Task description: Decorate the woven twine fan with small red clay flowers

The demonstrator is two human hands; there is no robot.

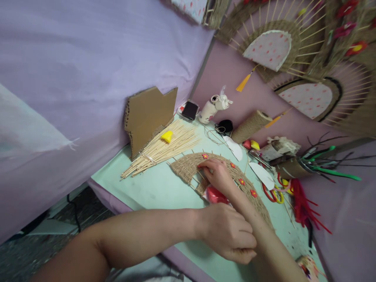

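A half-round fan (183,166) woven from tan cord over thin sticks lies on the table, with small red flowers (241,181) along its outer band. Over its upper left part, my right hand (216,173) is closed in a pinch, fingertips down at the weave. Whatever is between those fingertips is too small to make out. Below it, a red lump in clear wrapping (216,194) rests against the fan's middle. My left hand (230,231) crosses in front of my right forearm, its fingers curled closed; their inside is hidden.
Behind the fan lie a bundle of thin sticks (155,150), a yellow lump (167,136) and cut cardboard (149,115). A white bottle (209,109), cord spool (252,124), scissors (272,194) and red pipe cleaners (302,203) line the far and right side. Finished fans (267,49) hang above.
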